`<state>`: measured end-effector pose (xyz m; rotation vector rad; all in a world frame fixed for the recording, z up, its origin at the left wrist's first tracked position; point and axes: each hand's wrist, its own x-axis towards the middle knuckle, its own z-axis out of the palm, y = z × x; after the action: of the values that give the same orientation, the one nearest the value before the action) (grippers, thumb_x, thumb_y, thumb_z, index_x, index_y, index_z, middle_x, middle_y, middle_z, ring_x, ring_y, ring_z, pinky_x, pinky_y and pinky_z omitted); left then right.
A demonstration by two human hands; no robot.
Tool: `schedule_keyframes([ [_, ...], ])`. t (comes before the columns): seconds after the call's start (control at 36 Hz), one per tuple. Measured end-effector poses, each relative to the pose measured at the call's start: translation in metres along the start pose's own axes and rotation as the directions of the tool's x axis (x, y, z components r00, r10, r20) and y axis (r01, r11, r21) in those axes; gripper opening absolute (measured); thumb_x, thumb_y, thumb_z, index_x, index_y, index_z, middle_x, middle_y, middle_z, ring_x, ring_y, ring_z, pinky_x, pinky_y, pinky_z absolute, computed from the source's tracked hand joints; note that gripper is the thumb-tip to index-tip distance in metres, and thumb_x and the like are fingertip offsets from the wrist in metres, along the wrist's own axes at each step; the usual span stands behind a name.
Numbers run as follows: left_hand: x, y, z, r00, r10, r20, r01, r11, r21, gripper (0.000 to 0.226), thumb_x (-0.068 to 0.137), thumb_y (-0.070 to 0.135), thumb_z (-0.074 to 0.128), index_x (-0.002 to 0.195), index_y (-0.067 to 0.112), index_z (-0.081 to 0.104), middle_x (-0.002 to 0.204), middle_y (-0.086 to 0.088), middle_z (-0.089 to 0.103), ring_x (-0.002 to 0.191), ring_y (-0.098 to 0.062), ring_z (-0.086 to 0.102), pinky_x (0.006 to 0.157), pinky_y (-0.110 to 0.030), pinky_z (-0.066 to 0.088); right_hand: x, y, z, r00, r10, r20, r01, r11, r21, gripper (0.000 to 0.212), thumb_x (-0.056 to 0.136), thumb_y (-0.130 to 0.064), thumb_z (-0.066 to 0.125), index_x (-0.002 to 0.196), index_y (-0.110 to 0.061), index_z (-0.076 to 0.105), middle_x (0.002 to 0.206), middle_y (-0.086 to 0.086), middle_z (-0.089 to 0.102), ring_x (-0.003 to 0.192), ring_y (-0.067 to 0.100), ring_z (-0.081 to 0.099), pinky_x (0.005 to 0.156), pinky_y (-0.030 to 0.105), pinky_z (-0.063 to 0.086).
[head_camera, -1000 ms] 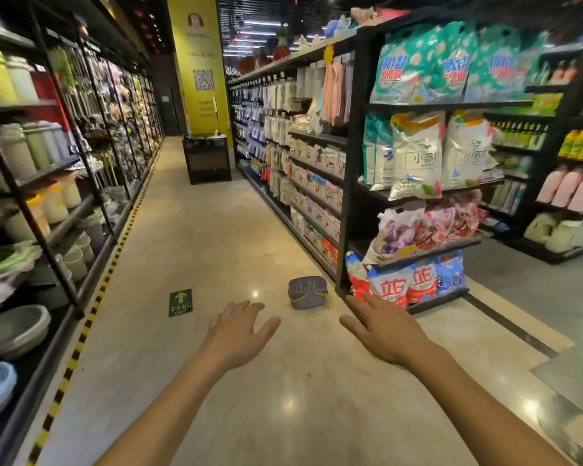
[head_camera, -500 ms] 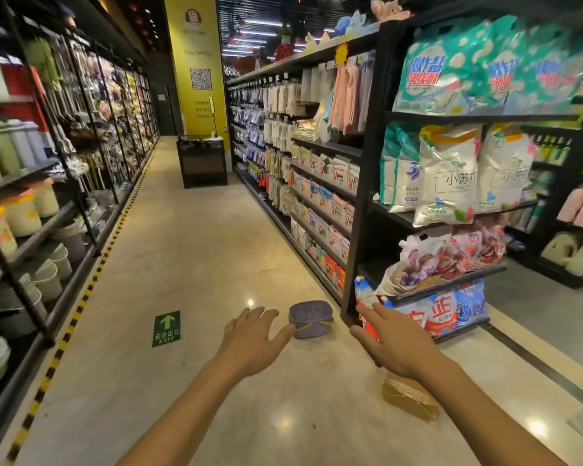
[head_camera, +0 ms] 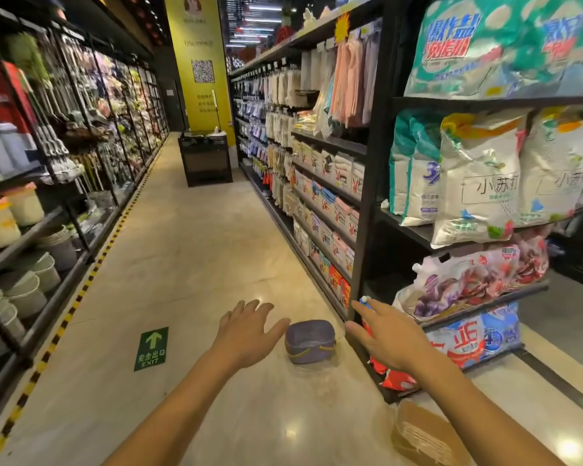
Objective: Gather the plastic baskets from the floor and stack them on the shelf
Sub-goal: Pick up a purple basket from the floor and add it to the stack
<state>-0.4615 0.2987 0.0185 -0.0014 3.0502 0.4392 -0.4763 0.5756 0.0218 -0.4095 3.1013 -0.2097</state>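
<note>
On the aisle floor point(head_camera: 189, 264), beside the shelf's foot, the purple plastic basket point(head_camera: 309, 341) sat upright just ahead of and between both empty, spread hands, left hand point(head_camera: 246, 334) slightly nearer than right hand point(head_camera: 389, 339), its long axis running roughly left-right.

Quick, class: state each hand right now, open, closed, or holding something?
Left hand: open, empty, beside the purple basket.
Right hand: open, empty.

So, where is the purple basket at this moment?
In the head view the purple basket sits on the floor, low centre, between the open left hand and right hand, close to the foot of the right-side shelf.
</note>
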Motion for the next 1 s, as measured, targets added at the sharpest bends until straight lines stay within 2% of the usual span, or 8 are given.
schedule_keyframes([
  [0.39, 0.176, 0.014, 0.017, 0.997, -0.052, 0.051, 0.053, 0.998, -0.025, 0.068, 0.099, 0.067, 0.028, 0.155, 0.03, 0.035, 0.166, -0.001, 0.027, 0.154, -0.026, 0.018, 0.123, -0.048, 0.017, 0.177, 0.068, 0.012, 0.996, -0.006, 0.094, 0.005, 1.0, 0.006, 0.069, 0.102, -0.066, 0.022, 0.161, -0.03, 0.023, 0.165, 0.005, 0.03, 0.149, 0.026, 0.033, 0.12, 0.041, 0.03],
  [0.5, 0.242, 0.002, 0.022, 0.998, -0.041, 0.054, 0.043, 0.998, -0.037, 0.068, 0.099, 0.068, 0.028, 0.155, 0.03, 0.036, 0.165, -0.002, 0.029, 0.154, -0.026, 0.02, 0.122, -0.049, 0.019, 0.237, 0.073, 0.014, 0.994, 0.0, 0.107, 0.002, 1.0, -0.01, 0.065, 0.103, -0.063, 0.025, 0.159, -0.03, 0.026, 0.161, 0.005, 0.035, 0.146, 0.027, 0.037, 0.117, 0.042, 0.033],
  [0.67, 0.344, -0.016, 0.016, 0.997, -0.023, 0.071, 0.026, 0.999, -0.039, 0.07, 0.099, 0.069, 0.027, 0.155, 0.028, 0.036, 0.164, -0.003, 0.03, 0.153, -0.027, 0.021, 0.122, -0.049, 0.02, 0.332, 0.078, 0.015, 0.993, 0.016, 0.113, -0.012, 0.999, -0.031, 0.073, 0.098, -0.07, 0.018, 0.159, -0.031, 0.027, 0.161, 0.004, 0.036, 0.144, 0.026, 0.039, 0.116, 0.043, 0.037],
  [0.75, 0.39, -0.02, 0.011, 0.997, 0.001, 0.076, 0.002, 0.999, -0.032, 0.07, 0.099, 0.069, 0.027, 0.155, 0.028, 0.035, 0.165, -0.005, 0.029, 0.153, -0.028, 0.02, 0.123, -0.049, 0.019, 0.377, 0.082, 0.013, 0.993, 0.025, 0.111, -0.021, 0.999, -0.034, 0.093, 0.084, -0.079, 0.001, 0.16, -0.032, 0.024, 0.164, 0.003, 0.032, 0.147, 0.025, 0.036, 0.117, 0.043, 0.035],
  [0.83, 0.432, -0.023, 0.007, 0.997, 0.009, 0.073, -0.006, 1.0, -0.029, 0.069, 0.099, 0.068, 0.027, 0.154, 0.027, 0.037, 0.164, -0.005, 0.031, 0.153, -0.027, 0.022, 0.122, -0.049, 0.02, 0.416, 0.088, 0.014, 0.992, 0.028, 0.12, -0.024, 0.999, -0.033, 0.084, 0.091, -0.076, 0.008, 0.161, -0.03, 0.022, 0.164, 0.002, 0.032, 0.147, 0.024, 0.036, 0.117, 0.043, 0.036],
  [0.92, 0.47, -0.026, 0.006, 0.997, -0.001, 0.072, 0.004, 0.999, -0.036, 0.07, 0.099, 0.069, 0.027, 0.154, 0.027, 0.037, 0.164, -0.004, 0.032, 0.153, -0.026, 0.023, 0.122, -0.049, 0.021, 0.453, 0.096, 0.015, 0.989, 0.029, 0.145, -0.024, 0.999, -0.032, 0.098, 0.08, -0.08, -0.004, 0.161, -0.03, 0.021, 0.164, 0.002, 0.033, 0.147, 0.024, 0.037, 0.117, 0.042, 0.036],
  [1.0, 0.507, -0.027, 0.008, 0.995, -0.02, 0.093, 0.024, 0.999, -0.04, 0.069, 0.099, 0.068, 0.027, 0.154, 0.028, 0.036, 0.164, -0.002, 0.03, 0.153, -0.026, 0.021, 0.123, -0.048, 0.019, 0.492, 0.108, 0.021, 0.988, 0.023, 0.154, -0.021, 1.0, -0.015, 0.09, 0.087, -0.078, 0.002, 0.162, -0.03, 0.02, 0.165, 0.002, 0.032, 0.149, 0.023, 0.034, 0.119, 0.042, 0.034],
])
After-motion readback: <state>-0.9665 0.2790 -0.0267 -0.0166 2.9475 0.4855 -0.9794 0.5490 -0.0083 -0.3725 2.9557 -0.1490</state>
